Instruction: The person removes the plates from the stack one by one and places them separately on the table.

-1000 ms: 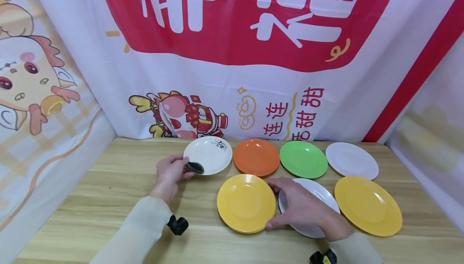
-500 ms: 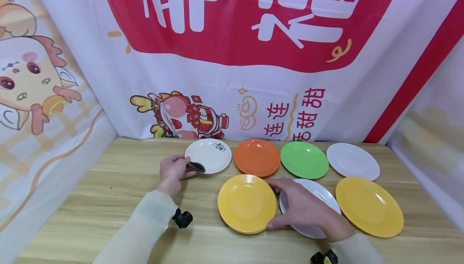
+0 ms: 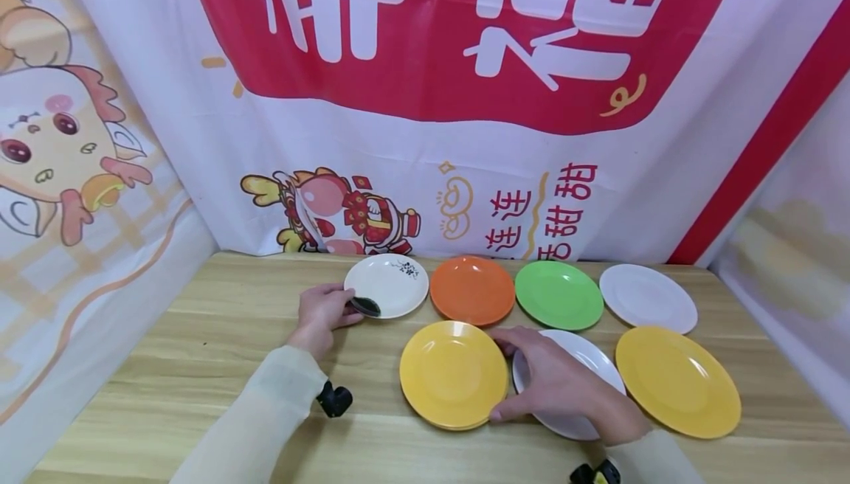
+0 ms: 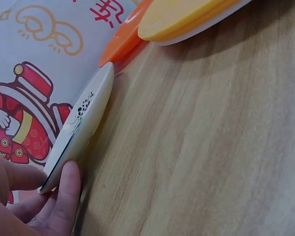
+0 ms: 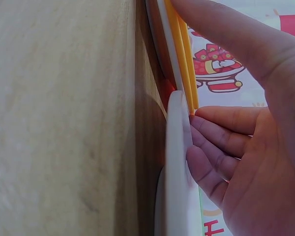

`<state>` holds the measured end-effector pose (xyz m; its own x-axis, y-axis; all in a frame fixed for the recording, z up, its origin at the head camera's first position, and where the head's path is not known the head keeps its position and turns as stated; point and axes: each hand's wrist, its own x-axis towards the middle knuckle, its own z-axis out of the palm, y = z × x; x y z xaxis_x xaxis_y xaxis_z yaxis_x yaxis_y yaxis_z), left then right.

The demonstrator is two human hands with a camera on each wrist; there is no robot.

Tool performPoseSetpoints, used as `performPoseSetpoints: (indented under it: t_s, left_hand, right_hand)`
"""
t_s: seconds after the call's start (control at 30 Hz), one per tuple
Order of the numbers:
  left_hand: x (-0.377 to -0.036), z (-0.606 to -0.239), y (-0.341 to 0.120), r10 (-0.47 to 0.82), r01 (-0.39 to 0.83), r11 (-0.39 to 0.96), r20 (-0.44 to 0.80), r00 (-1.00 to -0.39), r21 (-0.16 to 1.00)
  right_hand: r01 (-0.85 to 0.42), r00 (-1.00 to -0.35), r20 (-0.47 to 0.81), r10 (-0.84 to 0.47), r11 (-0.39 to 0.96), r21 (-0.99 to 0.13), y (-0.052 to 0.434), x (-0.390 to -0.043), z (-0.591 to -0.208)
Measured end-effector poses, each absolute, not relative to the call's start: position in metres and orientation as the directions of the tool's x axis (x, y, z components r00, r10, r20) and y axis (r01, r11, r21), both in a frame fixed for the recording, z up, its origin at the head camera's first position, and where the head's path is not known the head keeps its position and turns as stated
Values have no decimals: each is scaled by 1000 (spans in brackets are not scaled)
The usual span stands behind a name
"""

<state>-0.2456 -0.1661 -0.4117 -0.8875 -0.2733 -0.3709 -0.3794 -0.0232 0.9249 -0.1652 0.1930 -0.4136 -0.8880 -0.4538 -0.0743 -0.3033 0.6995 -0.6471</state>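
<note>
Near centre: your right hand (image 3: 554,384) rests curled on the yellow plate (image 3: 451,372), thumb at its near rim, fingers at its right edge; stiff, light, slippery, so grip the rim. Farther left: your left hand (image 3: 323,313) pinches the cream plate (image 3: 388,283) by its near-left rim.

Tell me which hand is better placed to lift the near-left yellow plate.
Right. The right hand already has its thumb and fingers at the rim of the yellow plate, lying over the white plate beside it. The left hand is apart, pinching the rim of the patterned white dish.
</note>
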Motion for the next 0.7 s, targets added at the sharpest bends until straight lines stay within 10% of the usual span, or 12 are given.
performPoseSetpoints:
  t_s: [0.7]
  left_hand:
    - [-248, -418, -168, -295, -358, 155, -303, -906, 921]
  right_hand:
    - [-288, -895, -78, -440, 703, -650, 192, -164, -414]
